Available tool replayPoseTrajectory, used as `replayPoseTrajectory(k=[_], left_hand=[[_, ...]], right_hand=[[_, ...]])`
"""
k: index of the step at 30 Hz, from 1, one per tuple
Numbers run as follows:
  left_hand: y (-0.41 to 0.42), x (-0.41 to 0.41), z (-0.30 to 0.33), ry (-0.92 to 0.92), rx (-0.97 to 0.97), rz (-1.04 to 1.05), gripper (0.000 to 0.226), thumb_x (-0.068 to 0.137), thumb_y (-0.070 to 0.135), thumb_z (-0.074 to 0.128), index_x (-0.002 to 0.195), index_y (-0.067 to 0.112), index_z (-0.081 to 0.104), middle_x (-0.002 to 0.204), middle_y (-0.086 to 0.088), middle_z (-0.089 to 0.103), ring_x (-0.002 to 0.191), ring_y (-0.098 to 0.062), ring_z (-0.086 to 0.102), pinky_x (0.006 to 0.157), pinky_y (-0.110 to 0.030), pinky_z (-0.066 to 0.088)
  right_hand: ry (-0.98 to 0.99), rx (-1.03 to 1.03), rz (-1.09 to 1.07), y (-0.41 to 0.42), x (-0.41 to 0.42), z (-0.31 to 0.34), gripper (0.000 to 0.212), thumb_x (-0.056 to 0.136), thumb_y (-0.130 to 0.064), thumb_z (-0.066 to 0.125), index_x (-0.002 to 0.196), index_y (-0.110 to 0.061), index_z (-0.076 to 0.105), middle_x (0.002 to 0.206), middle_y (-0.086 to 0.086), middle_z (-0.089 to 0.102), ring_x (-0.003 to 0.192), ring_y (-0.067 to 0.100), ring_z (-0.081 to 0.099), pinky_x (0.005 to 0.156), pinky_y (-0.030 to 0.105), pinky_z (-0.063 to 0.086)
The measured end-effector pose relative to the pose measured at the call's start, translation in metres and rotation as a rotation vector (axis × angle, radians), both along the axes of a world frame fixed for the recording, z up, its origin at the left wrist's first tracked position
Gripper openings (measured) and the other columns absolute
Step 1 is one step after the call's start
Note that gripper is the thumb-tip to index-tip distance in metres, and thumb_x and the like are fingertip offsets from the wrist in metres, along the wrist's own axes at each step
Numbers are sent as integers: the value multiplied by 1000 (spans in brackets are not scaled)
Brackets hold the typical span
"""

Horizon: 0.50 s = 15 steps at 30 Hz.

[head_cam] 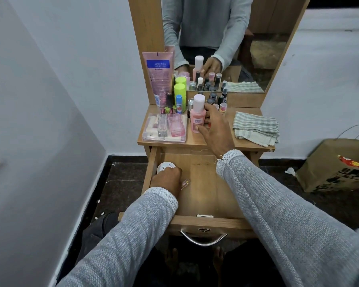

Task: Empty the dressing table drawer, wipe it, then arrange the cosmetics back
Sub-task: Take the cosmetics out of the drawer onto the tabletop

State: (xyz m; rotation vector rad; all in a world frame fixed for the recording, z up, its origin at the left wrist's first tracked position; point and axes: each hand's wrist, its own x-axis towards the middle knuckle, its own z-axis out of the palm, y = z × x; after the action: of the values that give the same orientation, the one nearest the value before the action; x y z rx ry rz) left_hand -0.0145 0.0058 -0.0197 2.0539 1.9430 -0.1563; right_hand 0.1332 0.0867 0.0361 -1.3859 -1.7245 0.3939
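Observation:
The wooden drawer (203,183) stands pulled out below the dressing table top (197,139). My left hand (167,181) is inside the drawer at its left wall, fingers curled over a round white-lidded jar (165,166); a small clear item (186,183) lies beside my fingers. My right hand (215,129) reaches over the table top, thumb and fingers round a pink bottle with a pale cap (197,116). Several small nail polish bottles (216,100) stand behind it, partly hidden by my hand.
A clear plastic box with perfume bottles (164,129) sits at the table's left, with a pink tube (159,77), a green-capped bottle (179,92) and a blue-capped stick (178,103) behind. A folded checked cloth (255,127) lies at right. A brown paper bag (338,164) stands on the floor.

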Motion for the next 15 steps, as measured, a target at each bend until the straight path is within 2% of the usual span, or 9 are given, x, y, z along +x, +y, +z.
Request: replayPoseTrajectory(k=[6, 9, 12, 15], left_hand=[[3, 1, -3, 40, 19, 0, 32, 92, 13, 56, 124, 14, 54, 127, -11, 56, 114, -30, 58, 92, -42, 51], [3, 2, -5, 57, 4, 1, 27, 94, 21, 55, 120, 14, 57, 123, -10, 59, 111, -30, 60, 89, -41, 52], [3, 2, -6, 71, -34, -13, 28, 92, 26, 56, 119, 16, 58, 122, -10, 60, 110, -30, 60, 88, -42, 51], [1, 1, -6, 74, -43, -23, 31, 90, 27, 60, 119, 16, 60, 121, -9, 61, 108, -30, 61, 90, -42, 52]], right_hand=[[15, 23, 12, -8, 3, 3, 65, 80, -4, 74, 135, -18, 44, 126, 4, 58, 114, 20, 58, 93, 43, 54], [2, 52, -1, -20, 5, 6, 64, 81, -5, 74, 136, -17, 44, 127, 7, 55, 112, 19, 57, 93, 41, 53], [-2, 80, 8, -35, 7, 6, 59, 83, -8, 73, 135, -15, 45, 125, 8, 54, 110, 18, 57, 93, 35, 52], [-3, 135, 16, -49, 14, 1, 52, 85, -11, 71, 131, -16, 47, 116, 3, 55, 101, 14, 57, 86, 30, 53]])
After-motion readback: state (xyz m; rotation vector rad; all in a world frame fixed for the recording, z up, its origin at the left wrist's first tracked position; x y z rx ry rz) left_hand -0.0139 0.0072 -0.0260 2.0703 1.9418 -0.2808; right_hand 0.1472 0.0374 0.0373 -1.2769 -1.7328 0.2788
